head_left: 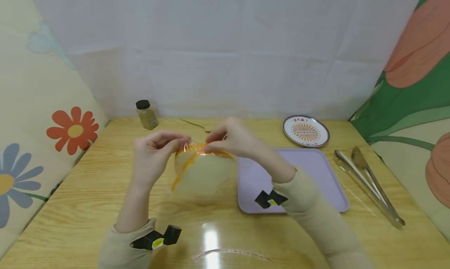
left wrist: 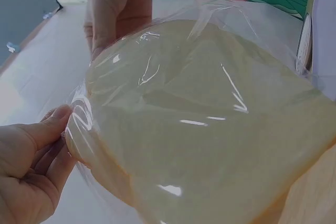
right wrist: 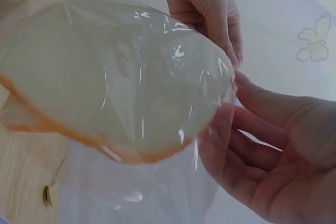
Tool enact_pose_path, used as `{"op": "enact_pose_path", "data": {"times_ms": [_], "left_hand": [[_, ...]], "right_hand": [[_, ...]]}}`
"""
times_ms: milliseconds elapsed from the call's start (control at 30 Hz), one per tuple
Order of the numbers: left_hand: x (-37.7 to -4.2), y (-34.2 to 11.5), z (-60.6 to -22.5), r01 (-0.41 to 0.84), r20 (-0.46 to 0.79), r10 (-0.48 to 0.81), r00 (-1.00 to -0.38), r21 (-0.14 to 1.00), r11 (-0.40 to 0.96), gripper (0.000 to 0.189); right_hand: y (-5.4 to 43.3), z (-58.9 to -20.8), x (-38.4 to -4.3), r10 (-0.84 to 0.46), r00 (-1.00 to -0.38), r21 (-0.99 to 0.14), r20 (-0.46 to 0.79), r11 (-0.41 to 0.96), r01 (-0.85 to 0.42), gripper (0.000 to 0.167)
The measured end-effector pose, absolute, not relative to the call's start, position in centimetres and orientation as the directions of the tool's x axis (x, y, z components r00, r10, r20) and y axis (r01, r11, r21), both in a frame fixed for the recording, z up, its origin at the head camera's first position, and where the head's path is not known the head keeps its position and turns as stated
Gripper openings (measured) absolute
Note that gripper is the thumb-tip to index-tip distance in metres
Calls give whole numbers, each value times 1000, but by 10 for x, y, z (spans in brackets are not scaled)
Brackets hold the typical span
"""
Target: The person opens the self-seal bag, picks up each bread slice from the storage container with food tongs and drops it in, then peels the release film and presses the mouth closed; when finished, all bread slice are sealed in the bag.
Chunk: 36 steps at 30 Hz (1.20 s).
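Note:
Pale bread slices (left wrist: 210, 87) with an orange-brown crust sit inside a clear plastic bag (right wrist: 131, 198), held up above the table in front of me. My left hand (head_left: 151, 157) pinches the bag's upper left edge between thumb and fingers. At its top, to the right, my right hand (head_left: 236, 140) pinches the plastic too. The right wrist view shows the right thumb and fingers (right wrist: 262, 98) on the film, close beside the left hand (right wrist: 207, 3). Creases and glare on the film blur how many slices are inside.
A lilac tray (head_left: 313, 163) lies right of the bag, with a patterned plate (head_left: 306, 131) behind it. Metal tongs (head_left: 369, 187) rest farther right. At the back left are a black-lidded jar (head_left: 147, 116) and a gold spoon (head_left: 195, 123). A thin clear strip (head_left: 232, 252) lies in front.

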<state>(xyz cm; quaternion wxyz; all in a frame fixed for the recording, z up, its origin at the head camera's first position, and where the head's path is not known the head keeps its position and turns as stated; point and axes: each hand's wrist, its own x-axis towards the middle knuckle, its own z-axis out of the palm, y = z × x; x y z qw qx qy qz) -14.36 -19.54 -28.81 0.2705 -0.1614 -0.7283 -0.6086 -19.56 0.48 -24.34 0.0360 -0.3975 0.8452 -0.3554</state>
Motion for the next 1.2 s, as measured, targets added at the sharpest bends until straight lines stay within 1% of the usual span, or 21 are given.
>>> {"op": "enact_pose_path", "data": {"times_ms": [67,133,300,367,500,600,733,867,933,1033,1133,1200], "left_hand": [[-143,-198,-287,583,608,-110,-786,789,194,5],[-143,-201,-286,598,619,-130,-775,784,167,6],[-143,-208,-284,615,619,-179,-765,784,85,5],[-143,-211,-283,619,621,-189,-760,781,81,4],[-144,-212,-280,605,620,-195,-760,785,136,6],[-145,-211,-280,573,609,-203,-766,791,214,7],[-149,-209,-282,532,598,-208,-774,793,296,8],[-152,-209,-286,503,590,-194,-784,786,360,7],[-157,-209,-288,477,582,-167,-796,772,419,7],[-170,-210,-289,421,539,-76,-839,730,539,8],[-190,-209,-290,389,460,50,-886,683,619,13],[-204,-207,-293,375,391,121,-912,679,631,14]], "right_hand": [[14,-246,-198,-693,-694,-656,197,433,-618,21],[23,-250,-199,-694,-699,-666,176,438,-603,22],[40,-260,-200,-680,-718,-662,149,471,-583,14],[45,-264,-200,-670,-729,-689,138,464,-556,12],[49,-272,-198,-642,-762,-796,83,418,-438,11],[48,-281,-194,-626,-779,-870,36,365,-333,12],[43,-299,-188,-623,-782,-931,-12,292,-218,14],[32,-320,-183,-653,-754,-968,-71,228,-106,16],[27,-329,-180,-674,-731,-975,-102,213,-60,16],[21,-341,-178,-696,-703,-975,-144,223,-21,15],[20,-351,-180,-707,-682,-966,-188,259,-3,15],[19,-358,-182,-714,-661,-956,-231,292,19,17]]}}
